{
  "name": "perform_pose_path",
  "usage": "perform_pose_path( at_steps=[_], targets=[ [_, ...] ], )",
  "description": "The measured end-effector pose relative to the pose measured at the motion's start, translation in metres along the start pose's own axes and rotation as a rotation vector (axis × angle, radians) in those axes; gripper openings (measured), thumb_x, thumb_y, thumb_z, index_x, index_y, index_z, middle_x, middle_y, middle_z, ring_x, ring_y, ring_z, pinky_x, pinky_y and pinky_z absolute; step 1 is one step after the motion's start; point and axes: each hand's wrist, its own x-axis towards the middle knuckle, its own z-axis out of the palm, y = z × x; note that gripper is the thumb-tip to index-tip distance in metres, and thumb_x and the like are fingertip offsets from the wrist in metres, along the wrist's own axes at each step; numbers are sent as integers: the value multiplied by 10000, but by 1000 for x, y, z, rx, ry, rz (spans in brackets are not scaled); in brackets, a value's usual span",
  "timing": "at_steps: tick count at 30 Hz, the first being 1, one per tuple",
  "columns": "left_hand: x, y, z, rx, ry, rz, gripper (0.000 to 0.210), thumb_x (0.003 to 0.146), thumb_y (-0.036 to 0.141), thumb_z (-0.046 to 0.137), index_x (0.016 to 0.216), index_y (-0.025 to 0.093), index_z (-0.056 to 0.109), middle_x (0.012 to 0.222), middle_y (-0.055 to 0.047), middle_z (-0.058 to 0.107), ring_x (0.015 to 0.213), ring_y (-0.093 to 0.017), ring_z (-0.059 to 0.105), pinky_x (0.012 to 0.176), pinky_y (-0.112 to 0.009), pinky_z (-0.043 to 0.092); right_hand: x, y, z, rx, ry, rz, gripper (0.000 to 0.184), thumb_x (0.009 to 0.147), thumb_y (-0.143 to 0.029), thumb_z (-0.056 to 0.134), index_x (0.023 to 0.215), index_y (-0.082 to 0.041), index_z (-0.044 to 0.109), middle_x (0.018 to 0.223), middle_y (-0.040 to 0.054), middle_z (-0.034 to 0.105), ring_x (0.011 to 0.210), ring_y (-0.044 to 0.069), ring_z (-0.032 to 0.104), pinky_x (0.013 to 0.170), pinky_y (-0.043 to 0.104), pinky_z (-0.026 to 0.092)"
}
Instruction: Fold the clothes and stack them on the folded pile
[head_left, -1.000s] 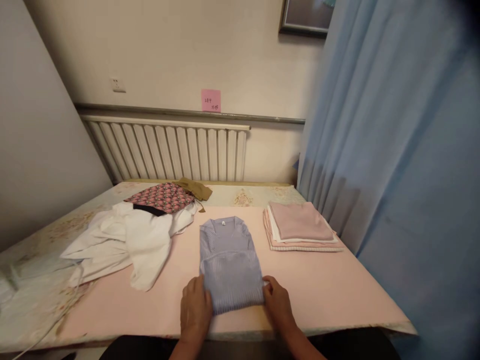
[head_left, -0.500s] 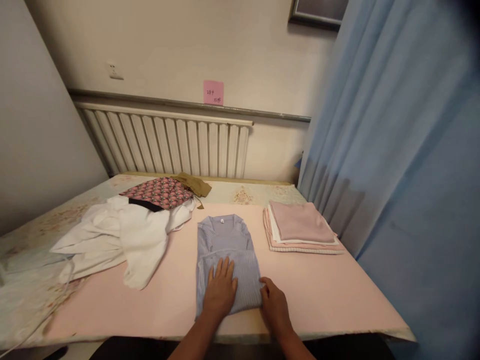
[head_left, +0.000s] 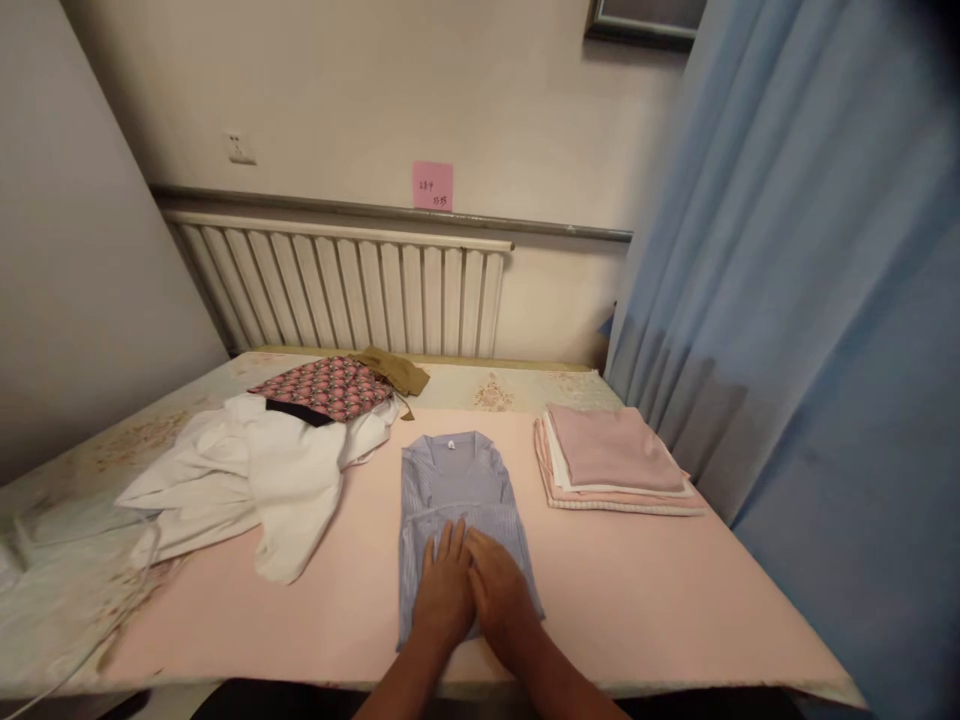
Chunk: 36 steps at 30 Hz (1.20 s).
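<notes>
A blue-grey ribbed top [head_left: 459,480] lies folded into a narrow rectangle, its neckline at the far end. My left hand [head_left: 445,585] rests flat on its lower half with the fingers stretched out. Beside it, touching it, my right hand [head_left: 499,590] also lies on the fabric, fingers extended and slanting to the left. Neither hand grips the cloth. The near part of the top is partly hidden under my hands and wrists.
To the left, a loose heap holds white garments [head_left: 292,490], a pink patterned cloth [head_left: 334,385] and an olive cloth [head_left: 397,370]. A stack of folded clothes [head_left: 615,450] sits to the right on the pink mat [head_left: 637,600]. A blue curtain [head_left: 787,250] hangs along the right side.
My right hand has moved left from the top's right edge onto the fabric, against my left hand. My left hand stays on the top. The view has shifted slightly.
</notes>
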Motion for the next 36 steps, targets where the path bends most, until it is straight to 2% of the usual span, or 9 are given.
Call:
perform_pose_path(
  at_steps=[3,8,11,19,28,36],
  targets=[
    [-1,-1,1,26,-23,22,593,888,223,387,1479,218,335,1567,-57,290,1464,-294,134,1160,-539,166,9,-1,17,8,-69,-84,448,901,-119,406,1324,-163,545,1339,101,579,1287,205,489,1072,421,444],
    [0,-3,0,-1,0,22,597,897,216,360,1491,243,299,1582,-42,248,1464,-284,136,1154,-535,170,3,14,23,-33,-150,25,467,881,-116,426,1332,-163,537,1388,92,537,1328,208,443,1110,458,395],
    [1,-4,-3,-6,-23,13,594,898,194,338,1489,243,303,1583,-29,244,1463,-271,148,1155,-523,178,0,19,22,-50,-179,40,472,891,-123,424,1353,-154,515,1420,95,502,1346,210,419,1123,463,372],
    [-1,-6,-12,-19,-6,-8,563,916,194,308,1476,243,332,1566,-1,294,1453,-243,196,1147,-499,231,-5,26,31,-121,-154,95,450,933,-175,400,1370,-144,502,1413,84,514,1354,211,405,1129,438,355],
    [-3,-36,-12,32,77,-55,510,950,325,336,1447,224,391,1541,-43,351,1427,-284,267,1134,-520,255,-8,24,34,-218,-202,163,437,935,-213,426,1360,-174,521,1459,74,459,1395,238,339,1147,458,278],
    [-2,-37,-14,55,62,-105,527,959,381,323,1453,206,382,1538,-52,355,1428,-291,262,1139,-523,247,-7,21,31,-230,-223,186,455,928,-230,432,1375,-198,506,1475,53,439,1401,235,327,1145,445,270]
  ],
)
